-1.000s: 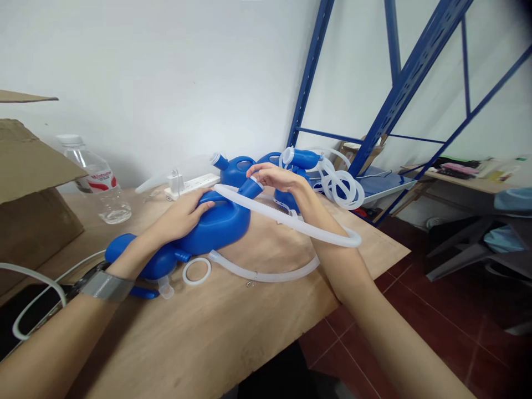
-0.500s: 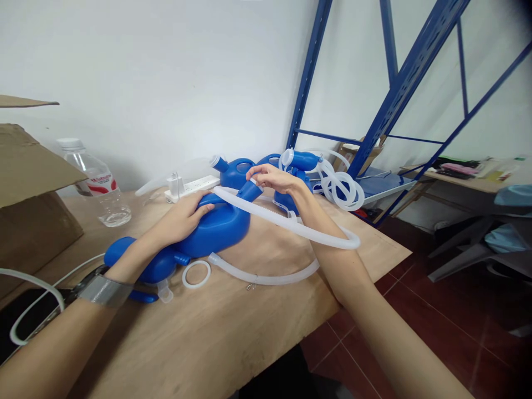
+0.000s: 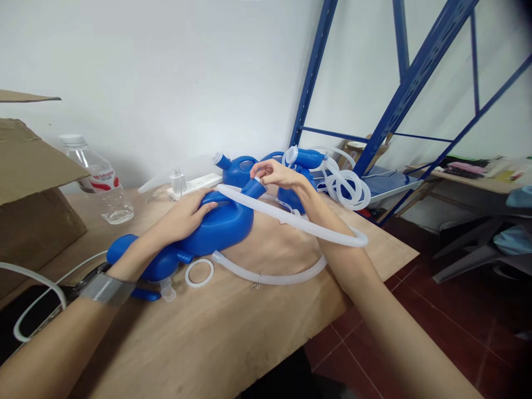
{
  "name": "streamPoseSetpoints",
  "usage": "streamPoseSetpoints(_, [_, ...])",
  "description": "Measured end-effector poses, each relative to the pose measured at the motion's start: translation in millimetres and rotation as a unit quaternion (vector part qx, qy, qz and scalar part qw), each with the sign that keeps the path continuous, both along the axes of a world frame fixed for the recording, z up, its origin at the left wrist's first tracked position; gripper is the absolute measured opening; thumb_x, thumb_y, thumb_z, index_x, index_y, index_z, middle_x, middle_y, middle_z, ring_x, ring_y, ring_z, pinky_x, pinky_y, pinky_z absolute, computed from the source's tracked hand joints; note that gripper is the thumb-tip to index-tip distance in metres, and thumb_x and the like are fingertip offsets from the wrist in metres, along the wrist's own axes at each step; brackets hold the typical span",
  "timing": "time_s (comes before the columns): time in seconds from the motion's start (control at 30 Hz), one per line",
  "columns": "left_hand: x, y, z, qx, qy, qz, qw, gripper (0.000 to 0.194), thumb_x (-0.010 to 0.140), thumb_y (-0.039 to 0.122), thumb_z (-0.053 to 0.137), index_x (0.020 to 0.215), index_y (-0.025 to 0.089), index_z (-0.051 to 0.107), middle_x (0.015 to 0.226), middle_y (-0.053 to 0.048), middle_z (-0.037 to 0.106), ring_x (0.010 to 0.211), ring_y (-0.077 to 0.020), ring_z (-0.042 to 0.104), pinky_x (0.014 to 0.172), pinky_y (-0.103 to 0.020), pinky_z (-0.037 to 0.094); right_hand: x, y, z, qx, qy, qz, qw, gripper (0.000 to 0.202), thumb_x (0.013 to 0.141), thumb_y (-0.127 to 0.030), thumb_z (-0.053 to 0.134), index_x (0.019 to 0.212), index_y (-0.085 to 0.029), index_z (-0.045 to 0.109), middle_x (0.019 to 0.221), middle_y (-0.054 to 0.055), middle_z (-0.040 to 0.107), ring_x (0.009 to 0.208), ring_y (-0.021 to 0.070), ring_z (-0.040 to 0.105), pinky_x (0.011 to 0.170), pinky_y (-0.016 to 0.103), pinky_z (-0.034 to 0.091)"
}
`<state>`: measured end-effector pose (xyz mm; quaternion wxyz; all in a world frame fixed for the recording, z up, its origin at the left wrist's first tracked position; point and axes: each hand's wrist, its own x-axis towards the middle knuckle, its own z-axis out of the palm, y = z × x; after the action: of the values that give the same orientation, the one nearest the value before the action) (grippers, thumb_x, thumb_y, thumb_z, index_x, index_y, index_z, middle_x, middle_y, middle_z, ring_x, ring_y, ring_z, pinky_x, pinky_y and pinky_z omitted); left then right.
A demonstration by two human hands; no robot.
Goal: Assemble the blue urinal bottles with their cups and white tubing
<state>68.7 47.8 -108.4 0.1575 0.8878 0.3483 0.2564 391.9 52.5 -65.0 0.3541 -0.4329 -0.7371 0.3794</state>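
A blue plastic urinal bottle [image 3: 220, 230] lies on its side, its neck pointing up and to the right. My left hand [image 3: 189, 216] is closed round its handle side, thumb on top. At the bottle's mouth, the fingers of my right hand [image 3: 274, 173] pinch a small white piece [image 3: 257, 179]; my fingers partly hide it. A translucent hose [image 3: 286, 219] runs across the bottle's neck and over my right forearm, looping back to a free end on the table. A white ring [image 3: 199, 273] lies in front, beside another blue bottle [image 3: 160, 265] partly behind my left forearm.
Behind are more blue bottles [image 3: 239, 170], a coiled hose [image 3: 347, 188] and a white power strip [image 3: 201, 184]. A water bottle [image 3: 102, 183] and a cardboard box [image 3: 33, 183] stand left. A blue metal rack [image 3: 386, 105] rises beyond the wooden table's [image 3: 249, 332] right side.
The whole view has shifted slightly. Both hands keep their places on the blue bottle; the right fingers have shifted a little at its mouth.
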Motion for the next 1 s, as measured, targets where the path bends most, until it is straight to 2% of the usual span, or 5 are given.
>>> streamPoseSetpoints(0.23, [0.7, 1.0, -0.9, 0.001, 0.001, 0.004, 1.0, 0.07, 0.103, 0.061, 0.039, 0.153, 0.018, 0.06, 0.159, -0.013, 0.065, 0.145, -0.0387, 0.059, 0.128, -0.052, 0.042, -1.9, -5.8, 7.4, 0.036, -0.035, 0.026, 0.998, 0.031, 0.06, -0.019, 0.069, 0.09, -0.017, 0.073, 0.067, -0.003, 0.068, 0.062, 0.012, 0.056, 0.065, 0.025, 0.046])
streamPoseSetpoints(0.4, [1.5, 1.5, -1.0, 0.001, 0.005, 0.01, 1.0, 0.068, 0.103, 0.061, 0.039, 0.15, 0.016, 0.059, 0.157, -0.015, 0.066, 0.141, -0.0399, 0.062, 0.125, -0.055, 0.044, -7.0, -13.8, 25.5, 0.073, -0.151, -0.001, 0.986, 0.036, 0.062, -0.015, 0.071, 0.096, -0.017, 0.08, 0.066, -0.003, 0.065, 0.062, 0.0131, 0.056, 0.058, 0.024, 0.043])
streamPoseSetpoints(0.57, [3.1, 0.6, 1.7, 0.003, 0.008, 0.017, 1.0, 0.067, 0.102, 0.059, 0.039, 0.149, 0.016, 0.059, 0.157, -0.016, 0.066, 0.143, -0.0405, 0.061, 0.126, -0.055, 0.044, -13.9, -14.8, 46.3, 0.078, -0.254, -0.02, 0.964, 0.044, 0.062, -0.008, 0.076, 0.104, -0.019, 0.084, 0.074, -0.002, 0.071, 0.064, 0.0144, 0.062, 0.058, 0.025, 0.047])
streamPoseSetpoints(0.67, [3.6, 0.3, 2.5, -0.001, 0.007, 0.013, 1.0, 0.067, 0.102, 0.059, 0.039, 0.148, 0.016, 0.06, 0.158, -0.017, 0.065, 0.144, -0.0407, 0.061, 0.126, -0.055, 0.043, -15.6, -14.0, 52.9, 0.081, -0.284, -0.017, 0.955, 0.047, 0.064, -0.006, 0.078, 0.109, -0.02, 0.084, 0.078, -0.002, 0.073, 0.067, 0.0148, 0.065, 0.058, 0.024, 0.048])
streamPoseSetpoints(1.0, [4.7, -1.5, 2.3, 0.006, 0.008, 0.01, 1.0, 0.069, 0.103, 0.056, 0.037, 0.152, 0.012, 0.057, 0.163, -0.018, 0.061, 0.148, -0.0391, 0.058, 0.128, -0.055, 0.042, -10.6, -17.1, 46.0, 0.113, -0.306, -0.016, 0.945, 0.051, 0.072, -0.014, 0.073, 0.122, -0.018, 0.081, 0.083, -0.001, 0.071, 0.076, 0.0164, 0.066, 0.067, 0.025, 0.05])
